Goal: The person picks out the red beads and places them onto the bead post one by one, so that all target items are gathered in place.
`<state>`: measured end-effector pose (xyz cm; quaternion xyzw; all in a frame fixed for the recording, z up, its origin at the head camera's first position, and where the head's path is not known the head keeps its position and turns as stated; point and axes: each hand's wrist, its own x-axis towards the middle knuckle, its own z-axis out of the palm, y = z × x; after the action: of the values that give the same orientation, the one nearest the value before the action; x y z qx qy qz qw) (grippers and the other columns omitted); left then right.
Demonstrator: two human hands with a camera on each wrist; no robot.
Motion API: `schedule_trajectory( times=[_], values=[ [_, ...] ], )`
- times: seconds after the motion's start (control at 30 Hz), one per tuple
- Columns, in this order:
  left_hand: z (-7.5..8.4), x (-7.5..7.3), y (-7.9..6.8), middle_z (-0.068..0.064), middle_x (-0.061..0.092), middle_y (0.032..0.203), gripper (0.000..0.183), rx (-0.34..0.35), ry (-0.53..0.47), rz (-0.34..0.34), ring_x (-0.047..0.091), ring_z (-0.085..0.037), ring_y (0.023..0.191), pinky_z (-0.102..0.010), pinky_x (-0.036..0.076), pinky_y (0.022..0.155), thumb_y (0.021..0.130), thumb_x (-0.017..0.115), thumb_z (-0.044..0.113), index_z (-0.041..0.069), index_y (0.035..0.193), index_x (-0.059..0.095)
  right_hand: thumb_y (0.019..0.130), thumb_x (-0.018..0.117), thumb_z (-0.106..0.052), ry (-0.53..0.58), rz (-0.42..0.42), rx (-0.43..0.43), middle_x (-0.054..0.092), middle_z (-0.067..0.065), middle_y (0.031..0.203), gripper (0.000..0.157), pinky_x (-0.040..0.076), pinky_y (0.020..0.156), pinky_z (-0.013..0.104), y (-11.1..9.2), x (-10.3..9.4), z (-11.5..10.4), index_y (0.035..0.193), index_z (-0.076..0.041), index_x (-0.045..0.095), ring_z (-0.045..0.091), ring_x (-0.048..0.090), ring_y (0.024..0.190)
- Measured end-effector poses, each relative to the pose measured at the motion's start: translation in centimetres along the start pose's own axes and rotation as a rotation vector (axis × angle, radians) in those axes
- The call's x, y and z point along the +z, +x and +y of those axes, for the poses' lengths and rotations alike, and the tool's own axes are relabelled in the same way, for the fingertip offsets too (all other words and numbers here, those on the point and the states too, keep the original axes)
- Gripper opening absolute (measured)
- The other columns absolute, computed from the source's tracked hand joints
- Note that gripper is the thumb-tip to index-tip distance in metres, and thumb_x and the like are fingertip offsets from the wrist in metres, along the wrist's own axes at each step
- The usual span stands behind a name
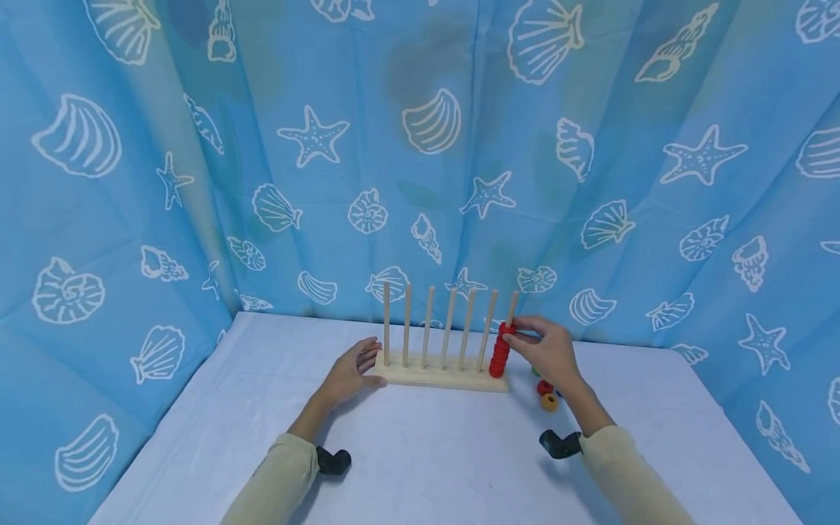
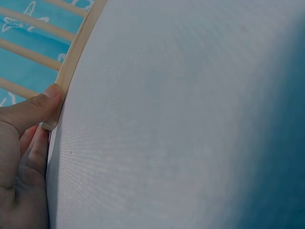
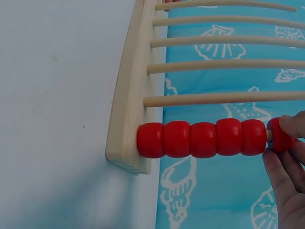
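By the left hand (image 1: 348, 375) the left end of the wooden base (image 1: 433, 378) is gripped, thumb at the front edge and fingers curled round behind; this steadying is best maintained with light pressure, so that the base is neither tipped nor slid on the table (image 1: 459, 452). By the right hand (image 1: 550, 357) one red bead (image 3: 279, 137) is pinched between thumb and fingertips, already threaded on the rod at the base's right end, with a small gap left below it. It should probably be guided straight down the rod, its hole kept in line with the wood, and let go only once contact is made with the red stack (image 3: 202, 140); if tilted, it could bind. Just off the base's front right corner, four loose beads can be counted: one orange bead (image 1: 549, 402), one red, one blue and one green, though others may be hidden by the hand. On the single base, set towards the table's far edge, seven rods (image 1: 449, 321) are stood in a row; six are bare, and on the seventh five stacked beads are carried, six with the pinched one. Behind all, one blue curtain (image 1: 367, 95) is hung.
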<state>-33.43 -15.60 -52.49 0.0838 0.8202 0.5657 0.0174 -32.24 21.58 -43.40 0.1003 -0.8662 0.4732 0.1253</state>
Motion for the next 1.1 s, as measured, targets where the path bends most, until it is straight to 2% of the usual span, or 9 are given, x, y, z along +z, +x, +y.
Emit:
schedule_trajectory(
  times=[0.27, 0.7, 1.1],
  values=[
    [-0.1, 0.2, -0.2, -0.01, 0.05, 0.143, 0.09, -0.003, -0.012, -0.002, 0.048, -0.027, 0.132, -0.031, 0.043, 0.106, 0.072, 0.083, -0.001, 0.008, 0.149, 0.038, 0.085, 0.077, -0.025, -0.004, -0.001, 0.021, 0.063, 0.013, 0.122, 0.045, 0.059, 0.083, 0.042, -0.4, 0.3, 0.5, 0.125, -0.008, 0.065, 0.031, 0.067, 0.105],
    [0.0, 0.2, -0.1, -0.01, 0.049, 0.144, 0.09, 0.003, -0.001, -0.005, 0.047, -0.028, 0.132, -0.034, 0.042, 0.107, 0.073, 0.083, -0.001, 0.007, 0.149, 0.036, 0.086, 0.077, -0.024, 0.043, 0.027, 0.006, 0.064, 0.013, 0.121, 0.042, 0.059, 0.081, 0.035, -0.7, 0.5, 0.8, 0.123, -0.007, 0.066, 0.028, 0.068, 0.104],
    [0.0, 0.2, 0.0, -0.011, 0.049, 0.143, 0.09, 0.002, 0.003, 0.006, 0.047, -0.027, 0.132, -0.031, 0.043, 0.107, 0.072, 0.083, -0.003, 0.006, 0.149, 0.037, 0.085, 0.076, -0.032, 0.08, 0.048, 0.004, 0.064, 0.012, 0.121, 0.047, 0.058, 0.083, 0.035, -0.5, 0.9, 1.6, 0.125, -0.009, 0.065, 0.027, 0.068, 0.105]
  ],
)
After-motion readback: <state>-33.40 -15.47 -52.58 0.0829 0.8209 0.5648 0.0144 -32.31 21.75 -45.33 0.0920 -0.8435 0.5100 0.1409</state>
